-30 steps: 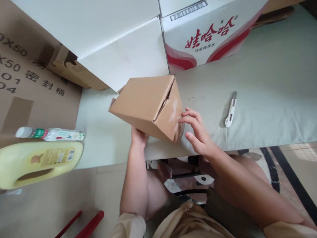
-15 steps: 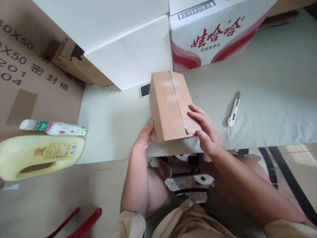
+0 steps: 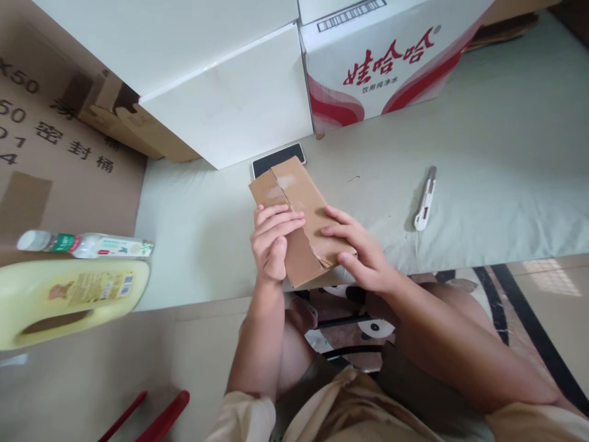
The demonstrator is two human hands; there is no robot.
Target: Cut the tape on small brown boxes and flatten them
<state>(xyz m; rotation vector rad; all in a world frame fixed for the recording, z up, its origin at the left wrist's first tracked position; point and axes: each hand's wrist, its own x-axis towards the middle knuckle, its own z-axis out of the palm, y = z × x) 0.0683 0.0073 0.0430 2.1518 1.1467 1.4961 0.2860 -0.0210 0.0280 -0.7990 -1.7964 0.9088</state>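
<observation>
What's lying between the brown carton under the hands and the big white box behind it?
A dark phone lies flat on the table between the brown carton and the white box, its near edge tucked behind the carton, in the head view.
</observation>
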